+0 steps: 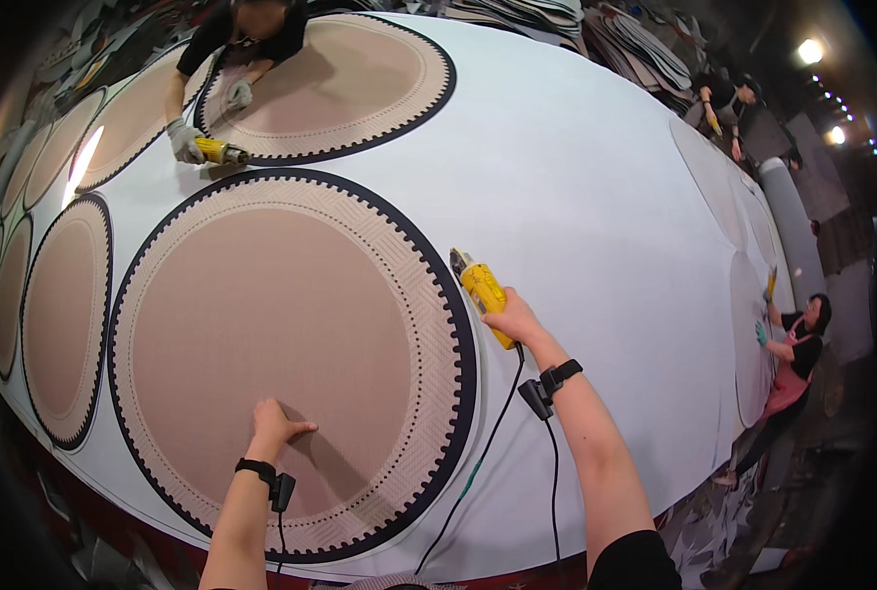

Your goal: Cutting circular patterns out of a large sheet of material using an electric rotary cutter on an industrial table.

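My right hand (515, 319) is wrapped round the yellow body of a corded electric cutter (482, 290). The cutter's dark metal head lies just outside the right edge of a large round rug (271, 315), which is pinkish brown with a pale patterned band and a dark notched border. On the lower part of this rug rests my left hand (279, 425), its thumb stretched out to the right and nothing held in it; its other fingers are partly hidden. A black cord runs from the cutter toward the lower edge.
White sheet material (576, 177) spreads around the rugs. Across from me a person in grey gloves (184, 143) holds another yellow cutter (220, 150) beside a second round rug (340, 84). More rugs lie left. Two people stand at right, near a grey roll (790, 221); stacked sheets (640, 59) lie behind.
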A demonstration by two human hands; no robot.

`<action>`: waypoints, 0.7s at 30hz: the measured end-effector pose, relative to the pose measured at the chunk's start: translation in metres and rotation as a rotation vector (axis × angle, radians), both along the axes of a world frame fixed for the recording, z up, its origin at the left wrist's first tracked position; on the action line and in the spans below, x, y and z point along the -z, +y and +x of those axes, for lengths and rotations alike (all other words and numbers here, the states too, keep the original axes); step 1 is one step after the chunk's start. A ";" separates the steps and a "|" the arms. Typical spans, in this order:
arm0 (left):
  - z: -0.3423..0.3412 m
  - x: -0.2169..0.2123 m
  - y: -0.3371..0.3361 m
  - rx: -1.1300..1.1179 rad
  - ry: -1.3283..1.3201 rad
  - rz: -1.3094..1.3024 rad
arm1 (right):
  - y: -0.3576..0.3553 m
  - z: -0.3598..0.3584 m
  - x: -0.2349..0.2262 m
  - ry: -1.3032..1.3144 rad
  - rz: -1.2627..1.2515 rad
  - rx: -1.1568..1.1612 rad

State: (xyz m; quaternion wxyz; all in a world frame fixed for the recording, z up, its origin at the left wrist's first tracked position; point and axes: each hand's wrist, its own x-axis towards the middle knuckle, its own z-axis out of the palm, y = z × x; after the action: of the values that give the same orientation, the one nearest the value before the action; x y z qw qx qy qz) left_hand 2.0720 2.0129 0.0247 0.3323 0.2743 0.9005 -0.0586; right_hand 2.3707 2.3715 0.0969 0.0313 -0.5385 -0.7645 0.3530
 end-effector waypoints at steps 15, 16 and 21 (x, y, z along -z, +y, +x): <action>-0.001 -0.002 -0.001 0.030 0.003 -0.039 | 0.103 -0.107 -0.011 -0.177 0.025 -0.279; -0.001 -0.002 0.000 0.035 -0.008 -0.048 | 0.109 -0.112 -0.011 -0.172 0.038 -0.307; -0.001 -0.001 -0.002 0.037 -0.013 -0.039 | 0.130 -0.140 -0.010 -0.180 0.000 -0.354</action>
State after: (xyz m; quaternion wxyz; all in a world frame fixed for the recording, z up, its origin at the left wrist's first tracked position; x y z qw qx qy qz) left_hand 2.0708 2.0111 0.0258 0.3424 0.2850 0.8916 -0.0805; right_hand 2.2311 2.5013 0.1068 -0.0998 -0.4250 -0.8470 0.3034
